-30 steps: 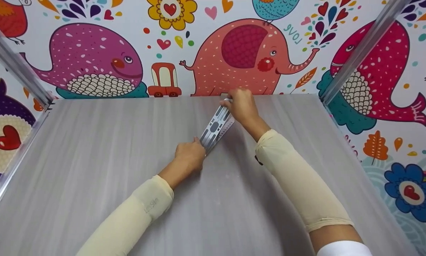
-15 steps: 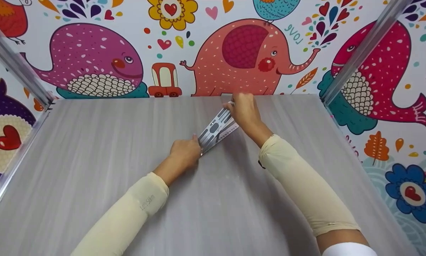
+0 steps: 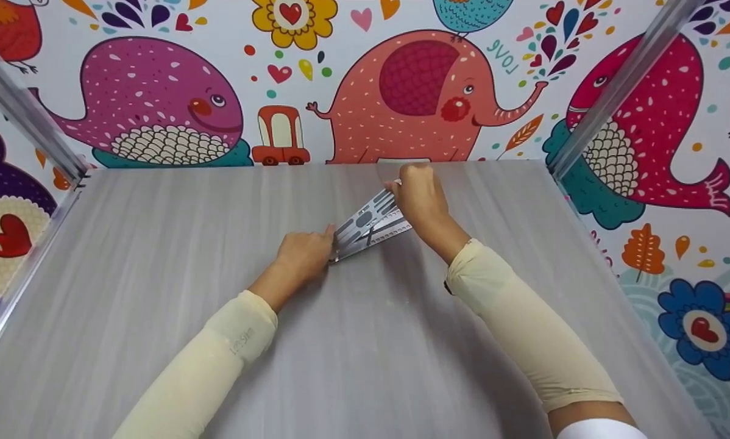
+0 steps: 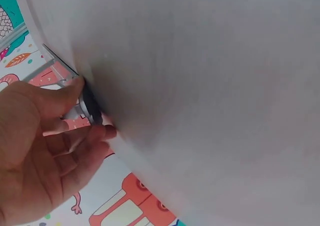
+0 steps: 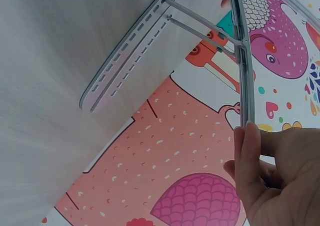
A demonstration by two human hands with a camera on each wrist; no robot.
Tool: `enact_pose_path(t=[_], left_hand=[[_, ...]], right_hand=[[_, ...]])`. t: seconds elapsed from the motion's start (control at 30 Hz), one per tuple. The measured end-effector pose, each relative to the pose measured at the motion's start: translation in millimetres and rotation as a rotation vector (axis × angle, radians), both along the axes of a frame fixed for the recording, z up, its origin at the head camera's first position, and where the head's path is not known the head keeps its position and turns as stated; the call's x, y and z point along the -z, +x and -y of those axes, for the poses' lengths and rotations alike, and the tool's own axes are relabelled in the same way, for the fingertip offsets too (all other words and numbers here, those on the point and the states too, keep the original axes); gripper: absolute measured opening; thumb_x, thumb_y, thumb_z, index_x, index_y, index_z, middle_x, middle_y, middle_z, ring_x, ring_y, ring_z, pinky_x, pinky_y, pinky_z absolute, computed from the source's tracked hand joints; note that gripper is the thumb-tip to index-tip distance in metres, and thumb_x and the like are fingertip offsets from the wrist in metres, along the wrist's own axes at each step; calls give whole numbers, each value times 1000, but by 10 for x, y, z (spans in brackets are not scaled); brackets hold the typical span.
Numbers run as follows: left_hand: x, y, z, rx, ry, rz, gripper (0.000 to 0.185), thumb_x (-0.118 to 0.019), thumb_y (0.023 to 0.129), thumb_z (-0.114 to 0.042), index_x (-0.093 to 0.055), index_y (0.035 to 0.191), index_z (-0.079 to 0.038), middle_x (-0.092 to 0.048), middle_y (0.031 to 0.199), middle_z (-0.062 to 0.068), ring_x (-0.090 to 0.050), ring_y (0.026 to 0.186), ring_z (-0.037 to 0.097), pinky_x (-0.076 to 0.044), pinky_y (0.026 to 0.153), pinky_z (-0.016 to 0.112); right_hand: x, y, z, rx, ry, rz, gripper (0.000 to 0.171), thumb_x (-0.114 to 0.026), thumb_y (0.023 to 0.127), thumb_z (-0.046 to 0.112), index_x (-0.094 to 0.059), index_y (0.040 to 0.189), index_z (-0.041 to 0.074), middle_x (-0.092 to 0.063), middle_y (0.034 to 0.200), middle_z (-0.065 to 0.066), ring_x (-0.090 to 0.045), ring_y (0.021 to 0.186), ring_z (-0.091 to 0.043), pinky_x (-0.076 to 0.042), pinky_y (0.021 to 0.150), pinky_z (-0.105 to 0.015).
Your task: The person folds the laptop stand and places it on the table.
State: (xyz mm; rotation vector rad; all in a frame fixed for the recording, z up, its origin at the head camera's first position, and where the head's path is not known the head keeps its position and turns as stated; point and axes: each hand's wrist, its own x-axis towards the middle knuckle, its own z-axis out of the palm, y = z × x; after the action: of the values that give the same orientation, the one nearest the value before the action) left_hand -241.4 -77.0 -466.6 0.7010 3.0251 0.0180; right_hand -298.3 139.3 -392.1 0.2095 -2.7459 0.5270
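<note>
A silver folding laptop stand (image 3: 365, 221) with cut-out slots is held partly unfolded, low over the grey wood-grain tabletop (image 3: 176, 244). My left hand (image 3: 304, 255) pinches its hinged end; in the left wrist view the thumb is above a dark edge (image 4: 91, 104) and the fingertips below it. My right hand (image 3: 423, 196) pinches the far end of the upper panel. Seen edge-on in the right wrist view, that panel (image 5: 243, 80) stands away from the slotted base (image 5: 102, 80), with two thin struts (image 5: 200, 19) joining them.
Behind the table rises a wall printed with cartoon animals (image 3: 420, 91). Metal posts stand at the back left (image 3: 33, 103) and back right (image 3: 621, 85) corners. A patterned side wall (image 3: 700, 244) borders the right, and another panel the left.
My left hand has moved left, bringing the hinged end with it. The right hand has come slightly nearer and right. The gap between the stand's panel and base has widened.
</note>
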Motion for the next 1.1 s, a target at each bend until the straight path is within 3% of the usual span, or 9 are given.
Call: enact_pose_path(t=[0.43, 0.63, 0.77, 0.87, 1.0, 1.1], left_hand=[[27, 8, 69, -18, 5, 12, 56, -56, 98, -6, -44, 152, -1, -73, 104, 23, -72, 87, 40, -58, 72, 52], [82, 55, 140, -42, 53, 12, 66, -69, 95, -18, -43, 154, -6, -70, 116, 22, -69, 96, 42, -57, 77, 55], [74, 143, 136, -95, 81, 19, 65, -73, 94, -25, -47, 152, -8, -67, 120, 20, -66, 99, 42, -57, 77, 56], [43, 220, 118, -158, 94, 63, 64, -73, 94, -29, -50, 150, -8, -64, 122, 21, -63, 103, 43, -56, 79, 58], [-4, 283, 97, -234, 99, 127, 63, -74, 93, -31, -52, 147, -6, -61, 123, 26, -62, 105, 47, -55, 82, 59], [-31, 286, 89, -278, 111, 170, 62, -73, 94, -30, -52, 147, -5, -61, 125, 29, -63, 107, 49, -55, 85, 60]], right_hand=[[160, -8, -135, -144, -93, -92, 30, -79, 91, 27, -74, 97, -2, -68, 88, -15, -67, 79, -26, -60, 72, -33], [249, -54, -247, -225, -152, -94, 32, -69, 98, 35, -71, 103, 3, -67, 94, -12, -62, 82, -24, -56, 74, -36], [313, -146, -363, -242, -239, -27, 42, -49, 107, 41, -65, 123, 4, -68, 108, -14, -64, 98, -29, -53, 91, -45], [394, -239, -464, -211, -282, 67, 55, -39, 108, 49, -46, 147, 11, -64, 129, -16, -61, 120, -32, -47, 107, -50], [522, -355, -593, -174, -246, 207, 63, -37, 106, 54, -22, 160, 24, -53, 148, -14, -51, 137, -34, -38, 116, -55], [617, -417, -664, -168, -167, 302, 67, -43, 106, 51, -16, 163, 30, -49, 153, -11, -47, 140, -34, -35, 118, -57]])
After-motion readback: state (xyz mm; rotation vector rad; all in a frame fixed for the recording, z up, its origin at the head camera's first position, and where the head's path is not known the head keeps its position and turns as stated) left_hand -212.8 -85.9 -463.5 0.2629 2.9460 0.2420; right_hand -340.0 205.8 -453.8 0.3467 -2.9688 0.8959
